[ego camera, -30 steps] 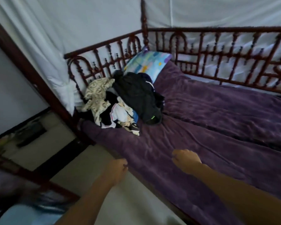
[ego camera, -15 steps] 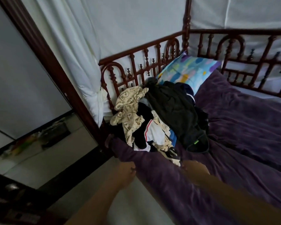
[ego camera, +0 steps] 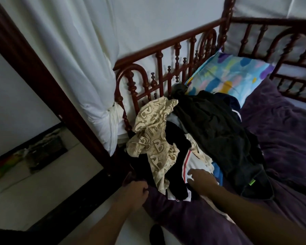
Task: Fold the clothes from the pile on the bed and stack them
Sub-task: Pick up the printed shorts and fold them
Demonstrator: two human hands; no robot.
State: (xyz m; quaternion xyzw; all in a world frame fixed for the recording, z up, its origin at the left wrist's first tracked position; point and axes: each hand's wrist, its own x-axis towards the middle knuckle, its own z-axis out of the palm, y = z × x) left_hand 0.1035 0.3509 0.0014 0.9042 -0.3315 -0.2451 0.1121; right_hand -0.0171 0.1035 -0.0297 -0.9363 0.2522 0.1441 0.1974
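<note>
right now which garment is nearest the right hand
The white piece with a red stripe, by the right hand; the beige piece lies left, the big dark piece behind.

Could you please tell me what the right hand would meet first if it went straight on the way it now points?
Most likely the white garment with a red stripe at the near edge of the pile of clothes: the right hand, fingers spread, points up and left at it. Depth is unclear.

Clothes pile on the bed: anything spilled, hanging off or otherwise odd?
Nothing looks damaged. The clothes pile is a loose tangle against the wooden rail. At its near-left corner, a black garment under the beige letter-print garment seems to hang over the edge of the bed.
</note>
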